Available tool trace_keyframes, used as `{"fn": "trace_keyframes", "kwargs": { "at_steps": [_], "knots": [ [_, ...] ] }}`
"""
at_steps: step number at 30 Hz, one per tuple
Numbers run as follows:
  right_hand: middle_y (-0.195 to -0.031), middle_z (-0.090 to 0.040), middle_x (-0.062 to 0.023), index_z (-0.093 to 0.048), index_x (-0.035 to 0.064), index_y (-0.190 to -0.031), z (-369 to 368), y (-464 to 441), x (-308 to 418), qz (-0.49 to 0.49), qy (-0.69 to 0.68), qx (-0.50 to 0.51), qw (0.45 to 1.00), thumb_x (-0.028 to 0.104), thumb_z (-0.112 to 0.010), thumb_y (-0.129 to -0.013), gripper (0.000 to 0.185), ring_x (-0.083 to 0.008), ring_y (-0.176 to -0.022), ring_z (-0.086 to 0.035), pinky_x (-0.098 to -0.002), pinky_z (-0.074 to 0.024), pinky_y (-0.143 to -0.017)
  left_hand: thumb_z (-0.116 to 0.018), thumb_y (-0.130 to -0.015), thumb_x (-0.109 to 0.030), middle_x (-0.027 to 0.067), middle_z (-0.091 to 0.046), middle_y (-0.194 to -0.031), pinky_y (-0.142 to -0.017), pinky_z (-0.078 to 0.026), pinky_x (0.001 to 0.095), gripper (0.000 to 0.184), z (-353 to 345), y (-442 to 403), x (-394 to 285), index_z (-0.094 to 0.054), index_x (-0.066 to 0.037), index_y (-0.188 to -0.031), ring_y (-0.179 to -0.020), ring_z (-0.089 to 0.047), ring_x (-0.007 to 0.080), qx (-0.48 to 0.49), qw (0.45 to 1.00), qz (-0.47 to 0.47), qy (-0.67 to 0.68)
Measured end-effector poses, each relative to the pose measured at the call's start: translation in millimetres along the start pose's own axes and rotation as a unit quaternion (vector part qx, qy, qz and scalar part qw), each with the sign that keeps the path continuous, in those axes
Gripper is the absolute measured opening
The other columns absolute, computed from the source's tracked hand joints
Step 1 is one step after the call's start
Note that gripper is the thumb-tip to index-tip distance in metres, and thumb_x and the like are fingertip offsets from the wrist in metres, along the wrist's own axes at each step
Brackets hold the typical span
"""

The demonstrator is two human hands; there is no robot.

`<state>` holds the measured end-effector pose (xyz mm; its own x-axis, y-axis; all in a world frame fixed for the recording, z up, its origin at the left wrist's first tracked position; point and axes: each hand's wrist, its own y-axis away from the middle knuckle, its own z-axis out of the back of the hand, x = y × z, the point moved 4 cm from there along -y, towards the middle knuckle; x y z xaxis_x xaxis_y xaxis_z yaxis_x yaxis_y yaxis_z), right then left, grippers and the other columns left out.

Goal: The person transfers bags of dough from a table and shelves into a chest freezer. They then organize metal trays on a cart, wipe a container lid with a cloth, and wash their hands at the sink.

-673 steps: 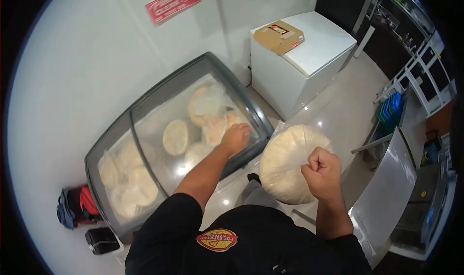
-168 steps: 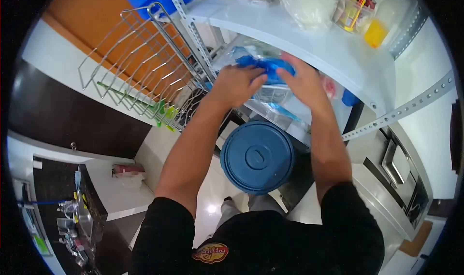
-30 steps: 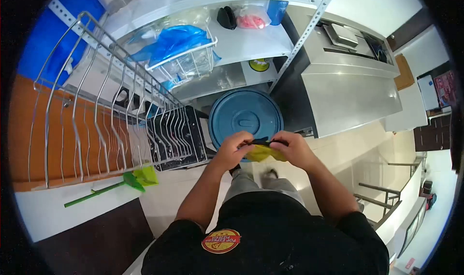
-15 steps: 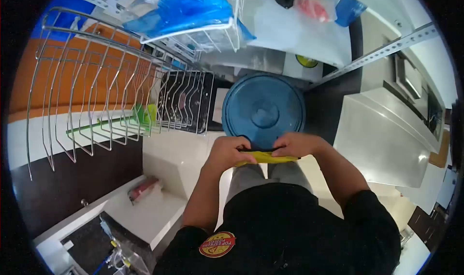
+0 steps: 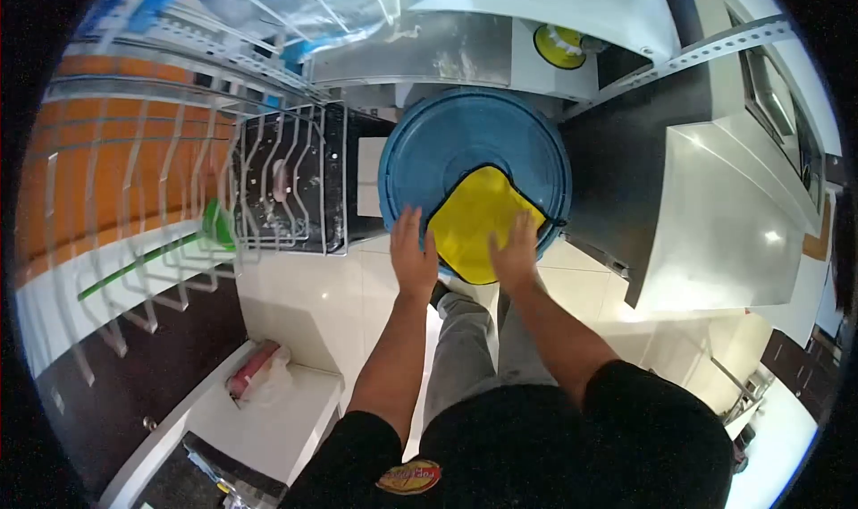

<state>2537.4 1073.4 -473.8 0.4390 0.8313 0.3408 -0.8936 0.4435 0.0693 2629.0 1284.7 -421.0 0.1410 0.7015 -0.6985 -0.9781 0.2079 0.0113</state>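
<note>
A yellow cloth (image 5: 483,210) with a dark edging lies spread over the front part of a round blue lid (image 5: 429,143). My right hand (image 5: 516,257) is over the cloth's right half, fingers stretched out and a little blurred; whether it presses on the fabric I cannot tell. At the cloth's left edge is my left hand (image 5: 414,257), its fingers extended and holding nothing. The lid's front rim is partly covered by the cloth and my hands.
To the left hangs a wire rack (image 5: 161,187), with a dark speckled tray (image 5: 295,178) beside the lid. A steel cabinet (image 5: 733,223) stands on the right. Above the lid, a yellow round object (image 5: 559,49) sits under a shelf. A bagged red item (image 5: 259,370) lies lower left.
The cloth was bunched between both hands near my body; now it lies opened out on the lid. Both hands have released it and spread their fingers. The view has shifted.
</note>
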Motion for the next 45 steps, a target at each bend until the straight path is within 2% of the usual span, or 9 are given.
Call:
{"fn": "trace_keyframes", "kwargs": {
  "at_steps": [8,14,18,24,31,33,37,41,45],
  "knots": [
    [-0.155,-0.04,-0.0284,-0.047,-0.0078,-0.145,-59,-183,28,-0.008,0.135,-0.187,0.973,0.038,-0.059,-0.096,0.068,-0.0435,-0.146,-0.036,-0.0511,-0.0249,-0.123,-0.051,-0.106,-0.029,0.03,-0.029,-0.162,-0.123,-0.025,0.0528,0.06,-51,4,50,-0.036,0.002,-0.155,-0.151,-0.026,0.0469,-0.061,0.989,0.032,-0.13],
    [-0.147,-0.047,-0.0256,-0.051,0.0,-0.141,-60,-78,143,0.457,-0.097,0.153,0.871,0.034,-0.063,-0.09,0.063,-0.0395,-0.142,-0.041,-0.0521,-0.0293,-0.121,-0.042,-0.109,-0.031,0.0309,-0.028,-0.162,-0.123,-0.024,0.0511,0.062,-50,5,64,-0.028,0.008,-0.156,-0.152,-0.023,0.0463,-0.255,0.922,0.149,0.252],
    [-0.153,-0.039,-0.0323,-0.046,-0.006,-0.144,11,6,3,0.187,-0.057,0.278,0.94,0.034,-0.062,-0.091,0.069,-0.0491,-0.145,-0.034,-0.058,-0.0245,-0.123,-0.04,-0.11,-0.032,0.0324,-0.029,-0.161,-0.123,-0.026,0.0503,0.062,-54,-1,59,-0.028,0.009,-0.155,-0.15,-0.027,0.0473,-0.268,0.927,0.172,0.198],
    [-0.153,-0.037,-0.0374,-0.04,-0.0157,-0.146,-19,-126,-24,-0.004,0.257,-0.127,0.958,0.032,-0.055,-0.097,0.07,-0.0559,-0.142,-0.034,-0.0601,-0.0241,-0.12,-0.04,-0.108,-0.035,0.0313,-0.035,-0.159,-0.12,-0.031,0.0521,0.063,-58,-4,52,-0.032,0.007,-0.155,-0.145,-0.037,0.0489,-0.217,0.964,0.132,-0.075],
    [-0.149,-0.05,-0.0248,-0.052,-0.0025,-0.141,-57,-88,162,0.447,-0.058,0.122,0.884,0.033,-0.065,-0.093,0.061,-0.0397,-0.146,-0.038,-0.0518,-0.0313,-0.121,-0.042,-0.108,-0.035,0.0308,-0.037,-0.157,-0.117,-0.03,0.0574,0.06,-52,1,46,-0.038,0.006,-0.152,-0.144,-0.037,0.0503,-0.207,0.972,0.074,-0.089],
    [-0.135,-0.061,-0.0197,-0.061,0.0025,-0.131,-58,-73,104,0.424,-0.188,0.129,0.877,0.012,-0.058,-0.095,0.038,-0.0421,-0.132,-0.053,-0.05,-0.0435,-0.112,-0.043,-0.108,-0.035,0.0303,-0.037,-0.158,-0.117,-0.03,0.0579,0.06,-50,0,47,-0.039,0.005,-0.151,-0.144,-0.036,0.0502,-0.212,0.973,0.054,-0.075],
    [-0.108,-0.065,-0.0082,-0.062,0.0043,-0.126,-9,-92,18,-0.285,-0.492,-0.033,0.822,0.028,-0.051,-0.108,0.032,-0.0212,-0.099,-0.065,-0.0361,-0.053,-0.089,-0.041,-0.108,-0.037,0.029,-0.038,-0.158,-0.117,-0.028,0.0587,0.059,-59,-3,45,-0.041,0.003,-0.15,-0.145,-0.035,0.0497,-0.175,0.977,0.061,-0.107],
    [-0.106,-0.062,-0.0038,-0.06,0.0079,-0.123,52,-255,59,-0.093,-0.638,-0.232,0.728,0.033,-0.057,-0.105,0.031,-0.0181,-0.086,-0.062,-0.0355,-0.0529,-0.077,-0.039,-0.107,-0.038,0.0279,-0.038,-0.158,-0.116,-0.029,0.0599,0.059,-55,-5,45,-0.041,0.002,-0.15,-0.145,-0.035,0.0503,-0.166,0.974,0.073,-0.133],
    [-0.148,-0.052,-0.0181,-0.052,0.0039,-0.143,-5,-402,151,0.103,0.14,-0.207,0.963,0.037,-0.055,-0.104,0.052,-0.0339,-0.136,-0.05,-0.0545,-0.0403,-0.109,-0.038,-0.107,-0.038,0.0258,-0.039,-0.158,-0.115,-0.029,0.0602,0.059,-57,-5,43,-0.043,0.001,-0.15,-0.145,-0.035,0.0505,-0.152,0.973,0.083,-0.153]
  ]
}}
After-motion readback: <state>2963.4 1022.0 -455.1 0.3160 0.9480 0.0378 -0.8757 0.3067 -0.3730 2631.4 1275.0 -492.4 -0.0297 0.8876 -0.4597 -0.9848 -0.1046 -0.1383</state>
